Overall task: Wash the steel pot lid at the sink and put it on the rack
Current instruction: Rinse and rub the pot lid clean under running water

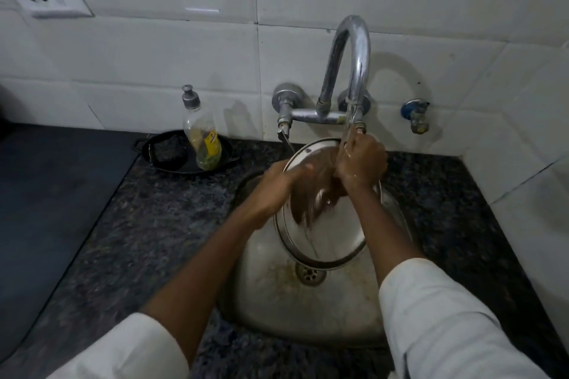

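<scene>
Holding the steel pot lid [323,224] tilted over the sink [277,301] at centre frame, the left hand [277,184] grips its left rim, fingers curled over the edge. The right hand [361,163] is closed over the lid's upper right edge beneath the tap [351,64]; water runs down. A soap bottle [201,132] stands in a black tray [163,157], left of centre.

White long sleeves [446,317], pushed up, bare forearms
</scene>
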